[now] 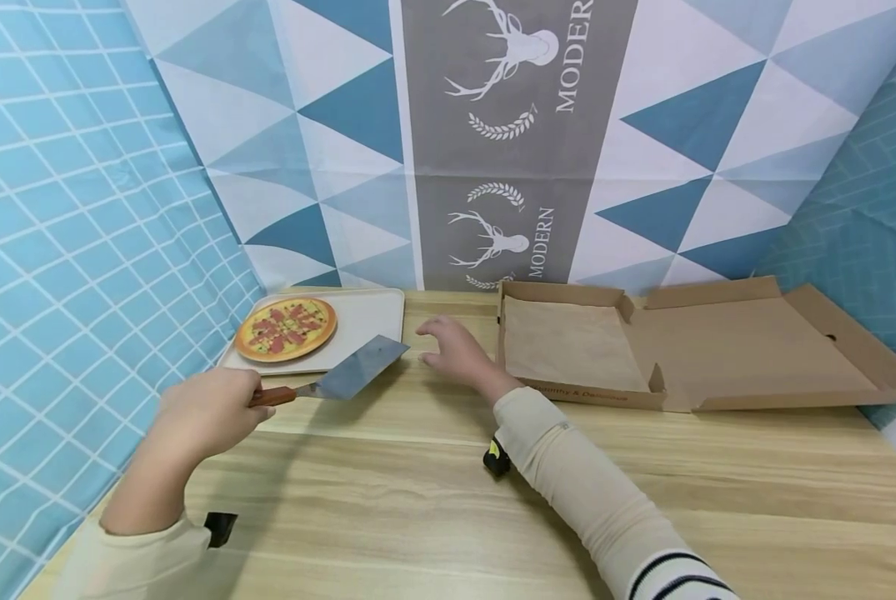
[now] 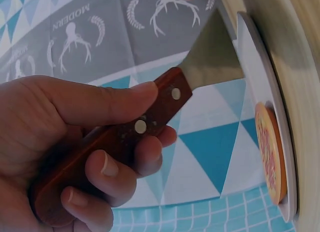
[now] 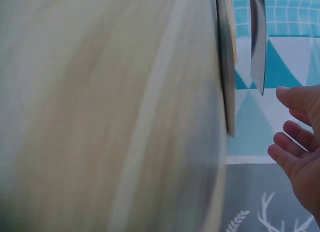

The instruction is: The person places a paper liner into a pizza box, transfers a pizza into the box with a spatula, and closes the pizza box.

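Observation:
My left hand (image 1: 211, 408) grips the wooden handle (image 2: 107, 142) of a pizza spatula (image 1: 363, 367). Its flat metal blade is raised over the table, just in front of a white tray (image 1: 372, 321). On the tray's left part lies a round pizza (image 1: 286, 330) with pink and yellow toppings. Close to the blade's tip is my right hand (image 1: 457, 350), its fingers loosely bent and holding nothing. In the right wrist view the same hand (image 3: 302, 139) stands apart from the blade edge (image 3: 258, 57).
An opened cardboard pizza box (image 1: 575, 346) lies at the back right, paper lining its base, its lid (image 1: 755, 350) folded out to the right. Patterned cloth walls (image 1: 357, 125) rise behind and at the left. Dark straps (image 1: 496, 458) show at both wrists.

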A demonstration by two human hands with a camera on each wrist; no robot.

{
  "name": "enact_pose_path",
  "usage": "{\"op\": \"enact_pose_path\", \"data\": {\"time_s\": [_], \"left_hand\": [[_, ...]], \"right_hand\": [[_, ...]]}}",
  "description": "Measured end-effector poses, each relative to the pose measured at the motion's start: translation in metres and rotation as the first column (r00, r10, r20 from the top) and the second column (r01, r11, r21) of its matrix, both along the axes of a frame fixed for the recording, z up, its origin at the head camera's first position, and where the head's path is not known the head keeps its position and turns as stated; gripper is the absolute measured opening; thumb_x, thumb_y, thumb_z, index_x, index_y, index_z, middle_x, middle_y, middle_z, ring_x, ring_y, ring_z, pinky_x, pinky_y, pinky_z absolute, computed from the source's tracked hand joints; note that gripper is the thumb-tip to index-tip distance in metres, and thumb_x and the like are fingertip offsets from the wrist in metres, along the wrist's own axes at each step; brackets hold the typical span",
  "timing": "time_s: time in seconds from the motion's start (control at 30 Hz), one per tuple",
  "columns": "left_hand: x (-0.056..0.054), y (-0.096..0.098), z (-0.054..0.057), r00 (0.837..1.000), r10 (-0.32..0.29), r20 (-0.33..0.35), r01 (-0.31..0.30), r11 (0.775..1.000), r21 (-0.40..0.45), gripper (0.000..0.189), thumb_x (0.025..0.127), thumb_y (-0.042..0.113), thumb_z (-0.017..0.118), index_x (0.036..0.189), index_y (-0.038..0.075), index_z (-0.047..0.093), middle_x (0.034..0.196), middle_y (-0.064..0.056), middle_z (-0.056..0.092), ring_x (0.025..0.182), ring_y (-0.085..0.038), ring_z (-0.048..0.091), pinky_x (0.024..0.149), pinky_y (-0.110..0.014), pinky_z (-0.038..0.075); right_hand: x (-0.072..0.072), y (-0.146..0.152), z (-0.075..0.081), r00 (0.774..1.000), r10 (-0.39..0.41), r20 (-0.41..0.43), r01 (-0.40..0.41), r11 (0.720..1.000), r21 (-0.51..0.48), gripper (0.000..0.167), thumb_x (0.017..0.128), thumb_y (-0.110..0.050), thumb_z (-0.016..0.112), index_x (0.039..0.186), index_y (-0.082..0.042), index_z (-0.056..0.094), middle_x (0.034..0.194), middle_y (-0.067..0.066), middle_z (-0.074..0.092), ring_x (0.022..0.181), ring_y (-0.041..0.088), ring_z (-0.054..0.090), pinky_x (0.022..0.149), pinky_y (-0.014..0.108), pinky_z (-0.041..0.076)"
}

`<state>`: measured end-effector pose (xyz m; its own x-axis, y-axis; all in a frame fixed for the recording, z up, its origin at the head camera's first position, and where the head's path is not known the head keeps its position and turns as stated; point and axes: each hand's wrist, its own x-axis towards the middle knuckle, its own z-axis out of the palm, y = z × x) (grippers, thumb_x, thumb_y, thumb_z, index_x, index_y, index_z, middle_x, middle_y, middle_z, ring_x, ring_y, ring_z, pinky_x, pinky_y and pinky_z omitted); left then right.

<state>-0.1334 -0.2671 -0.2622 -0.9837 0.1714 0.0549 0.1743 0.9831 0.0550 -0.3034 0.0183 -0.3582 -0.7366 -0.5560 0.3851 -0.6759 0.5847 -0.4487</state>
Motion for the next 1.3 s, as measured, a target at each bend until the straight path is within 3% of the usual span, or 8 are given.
{"op": "enact_pose_path", "data": {"time_s": [0.2, 0.43, 0.67, 0.9, 1.07, 1.3], "left_hand": [[0.007, -0.01, 0.0, 1.0, 0.004, 0.022, -0.003, 0.999, -0.038, 0.022, 0.086, 0.022, 0.071, 0.073, 0.013, 0.056, 0.066, 0.002, 0.052, 0.057, -0.018, 0.046, 0.05, -0.038, 0.038], [0.01, -0.017, 0.005, 0.995, 0.064, 0.073, -0.06, 0.996, -0.063, 0.018, 0.088, 0.021, 0.068, 0.075, 0.012, 0.059, 0.067, -0.001, 0.055, 0.058, -0.021, 0.049, 0.049, -0.041, 0.04], [0.011, -0.02, 0.014, 0.988, 0.115, 0.099, -0.107, 0.99, -0.09, 0.012, 0.086, 0.016, 0.067, 0.076, 0.012, 0.063, 0.072, -0.005, 0.059, 0.062, -0.024, 0.053, 0.046, -0.043, 0.041], [0.015, -0.013, 0.022, 0.985, 0.142, 0.094, -0.131, 0.984, -0.118, 0.023, 0.089, 0.011, 0.06, 0.067, 0.015, 0.058, 0.066, -0.002, 0.053, 0.059, -0.022, 0.047, 0.046, -0.039, 0.038], [0.018, -0.005, 0.03, 0.976, 0.174, 0.129, -0.156, 0.978, -0.142, 0.029, 0.088, 0.004, 0.052, 0.061, 0.017, 0.055, 0.063, -0.002, 0.05, 0.057, -0.02, 0.044, 0.045, -0.036, 0.034], [0.012, -0.003, 0.036, 0.964, 0.21, 0.162, -0.187, 0.971, -0.147, 0.028, 0.092, 0.023, 0.062, 0.065, 0.017, 0.059, 0.068, -0.003, 0.054, 0.061, -0.023, 0.047, 0.048, -0.041, 0.04]], "right_hand": [[-0.001, -0.013, -0.002, 0.999, 0.042, -0.025, -0.041, 0.998, 0.051, 0.035, 0.087, -0.008, 0.072, 0.119, 0.005, 0.064, 0.117, 0.017, 0.061, 0.104, 0.028, 0.058, 0.094, 0.037, 0.046], [0.002, -0.028, -0.005, 0.992, 0.098, -0.075, -0.082, 0.98, 0.183, 0.026, 0.089, -0.005, 0.069, 0.113, 0.004, 0.067, 0.114, 0.014, 0.063, 0.11, 0.026, 0.057, 0.102, 0.034, 0.04], [0.005, -0.042, -0.002, 0.98, 0.142, -0.138, -0.1, 0.957, 0.272, 0.023, 0.088, 0.003, 0.064, 0.11, 0.002, 0.069, 0.111, 0.012, 0.065, 0.109, 0.025, 0.057, 0.101, 0.033, 0.04], [0.004, -0.05, -0.001, 0.988, 0.118, -0.104, -0.073, 0.932, 0.356, 0.024, 0.091, 0.0, 0.061, 0.114, 0.001, 0.068, 0.115, 0.011, 0.064, 0.112, 0.024, 0.057, 0.101, 0.031, 0.041], [0.003, -0.052, -0.001, 0.994, 0.092, -0.052, -0.064, 0.917, 0.393, 0.026, 0.093, -0.004, 0.062, 0.118, 0.001, 0.066, 0.123, 0.01, 0.061, 0.119, 0.024, 0.054, 0.104, 0.03, 0.038], [0.001, -0.054, -0.004, 0.995, 0.1, -0.025, -0.081, 0.908, 0.412, 0.024, 0.094, -0.006, 0.062, 0.117, 0.001, 0.067, 0.118, 0.01, 0.064, 0.114, 0.022, 0.058, 0.101, 0.03, 0.042]]}}
